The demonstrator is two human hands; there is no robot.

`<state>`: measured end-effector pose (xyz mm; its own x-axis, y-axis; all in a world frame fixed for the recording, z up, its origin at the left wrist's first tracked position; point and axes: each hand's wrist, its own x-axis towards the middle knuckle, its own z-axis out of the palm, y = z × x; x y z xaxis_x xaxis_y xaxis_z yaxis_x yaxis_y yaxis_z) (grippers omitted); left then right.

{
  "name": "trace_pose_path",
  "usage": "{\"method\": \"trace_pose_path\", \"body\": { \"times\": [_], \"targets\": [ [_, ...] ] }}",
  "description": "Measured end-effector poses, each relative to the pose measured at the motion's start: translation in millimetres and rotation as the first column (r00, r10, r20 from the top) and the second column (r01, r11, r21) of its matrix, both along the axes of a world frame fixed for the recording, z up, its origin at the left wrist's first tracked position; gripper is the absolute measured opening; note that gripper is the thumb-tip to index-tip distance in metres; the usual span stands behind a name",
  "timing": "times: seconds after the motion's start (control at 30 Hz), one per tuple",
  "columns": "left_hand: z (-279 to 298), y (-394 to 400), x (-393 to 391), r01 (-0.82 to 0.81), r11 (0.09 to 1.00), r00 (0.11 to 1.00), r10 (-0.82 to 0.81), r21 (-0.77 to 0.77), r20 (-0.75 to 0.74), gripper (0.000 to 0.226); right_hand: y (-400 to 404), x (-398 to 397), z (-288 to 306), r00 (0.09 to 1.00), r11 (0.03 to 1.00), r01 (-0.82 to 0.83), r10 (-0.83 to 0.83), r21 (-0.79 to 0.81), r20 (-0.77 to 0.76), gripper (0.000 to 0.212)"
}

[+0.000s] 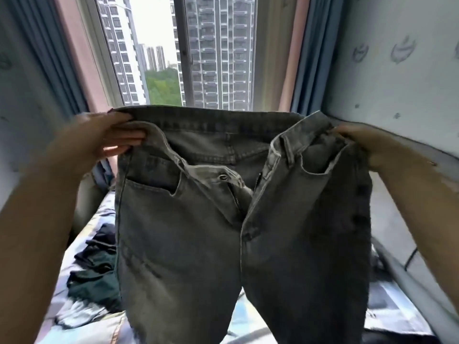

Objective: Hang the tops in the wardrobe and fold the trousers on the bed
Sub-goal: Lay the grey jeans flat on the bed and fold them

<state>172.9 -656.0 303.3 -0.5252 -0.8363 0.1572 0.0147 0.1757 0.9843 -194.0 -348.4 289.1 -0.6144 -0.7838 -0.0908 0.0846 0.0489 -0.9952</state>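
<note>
jeans (198,244) faded grey-green denim; clothes pile (95,266) dark green and navy; bedsheet (92,316) blue/white patchy print; curtains (301,70) blue; window frame (72,50) pink.

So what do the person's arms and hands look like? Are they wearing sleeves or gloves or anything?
No gloves and no sleeves in view. Both forearms are bare from the bottom edge of the picture up to the wrists. The left hand and the right hand are bare too, with no watch, bracelet or ring that shows. The picture is a bit blurry, so something very small could be missed.
</note>
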Motion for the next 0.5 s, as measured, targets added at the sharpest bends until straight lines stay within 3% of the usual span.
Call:
{"method": "trace_pose_path", "body": {
  "times": [0.07, 0.13, 0.2, 0.27, 0.33, 0.4, 0.5],
  "targets": [
    [-22.5, -11.7, -16.4, -0.074, 0.996, 0.995, 0.07, 0.05, 0.077, 0.018, -13.0, -8.2, -20.4, 0.997, 0.996, 0.068, -0.067, 0.053, -0.023, 0.02],
    [-59.1, -27.2, -29.7, -0.109, 0.987, 0.988, 0.095, 0.119, 0.123, 0.016, -25.8, -16.3, -49.9, 0.953, 0.964, 0.193, -0.14, 0.183, -0.268, 0.016],
    [-102.5, -41.6, -42.5, -0.141, 0.977, 0.981, 0.115, 0.159, 0.158, 0.015, -39.7, -27.6, -87.4, 0.847, 0.917, 0.293, -0.119, 0.269, -0.518, 0.018],
    [-149.9, -57.6, -59.6, -0.166, 0.958, 0.977, 0.129, 0.232, 0.167, 0.016, -56.2, -32.6, -129.9, 0.832, 0.88, 0.305, -0.062, 0.363, -0.551, 0.022],
    [-196.2, -77.4, -78.8, -0.19, 0.924, 0.976, 0.141, 0.332, 0.166, 0.013, -72.3, -36.6, -173.1, 0.895, 0.846, 0.286, -0.068, 0.449, -0.441, 0.019],
    [-238.3, -99.6, -95.4, -0.199, 0.893, 0.976, 0.143, 0.403, 0.164, 0.007, -92.0, -40.7, -210.9, 0.968, 0.869, 0.232, -0.163, 0.438, -0.189, 0.014],
    [-286.9, -132.9, -115.3, -0.232, 0.872, 0.971, 0.179, 0.431, 0.161, 0.012, -123.0, -49.7, -246.6, 0.959, 0.898, 0.245, -0.281, 0.365, 0.046, 0.016]
  ]
}}
